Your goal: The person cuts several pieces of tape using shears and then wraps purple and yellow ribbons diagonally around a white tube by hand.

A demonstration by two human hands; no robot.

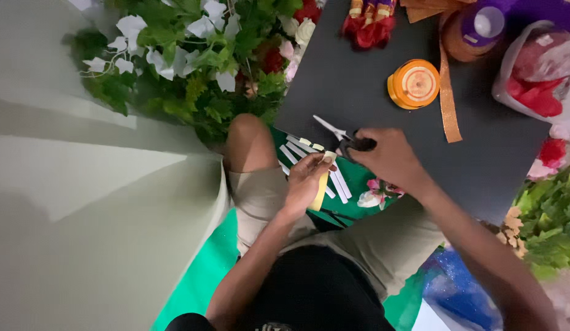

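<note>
My right hand (390, 158) grips the black handles of a pair of scissors (339, 133), whose open blades point left over a black board (358, 86). My left hand (306, 179) holds a pale yellow paper strip (320, 191) just below the scissors. Several cut white strips (297, 150) lie side by side on the green sheet (358, 178) between my hands and my bent knee (248, 138).
An orange ribbon roll (413, 83) and a loose orange ribbon (447, 98) rest on the board. Artificial leaves and white flowers (187, 55) lie at upper left. A plastic bag of red petals (536, 67) sits at right, more greenery (545, 227) below it.
</note>
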